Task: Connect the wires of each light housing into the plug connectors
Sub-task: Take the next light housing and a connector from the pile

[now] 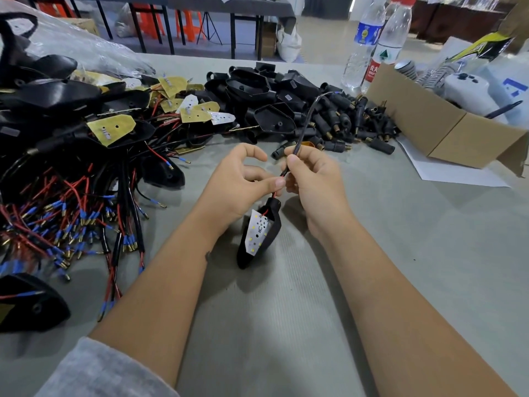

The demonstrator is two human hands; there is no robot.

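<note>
1. Head view shows one housing [259, 234] hanging above the table [372, 253] at centre, between both forearms, its white LED board [256, 230] facing up.
2. Its lead [303, 130] rises from the housing's top end, passes through both hands, then curves far and right; the free end is blurred.
3. Left hand [237, 181] pinches the lead just above the housing, thumb against the red wire; other fingers curl loosely.
4. Right hand [309, 173] pinches the black sheath higher up between thumb and forefinger, remaining fingers curled beneath.
5. Plugs [352, 124] lie heaped far right, well apart from the hands; none is held.
6. Finished or waiting housings and wires [71, 213] crowd the left side. Bottles [372, 41] and a carton [446, 130] stand far right.
7. Judgement: the lead is being straightened before a plug is fetched. Keep the lower pinch firm so the solder joints take no pull, and run the upper grip toward the tip before offering it to a plug.
</note>
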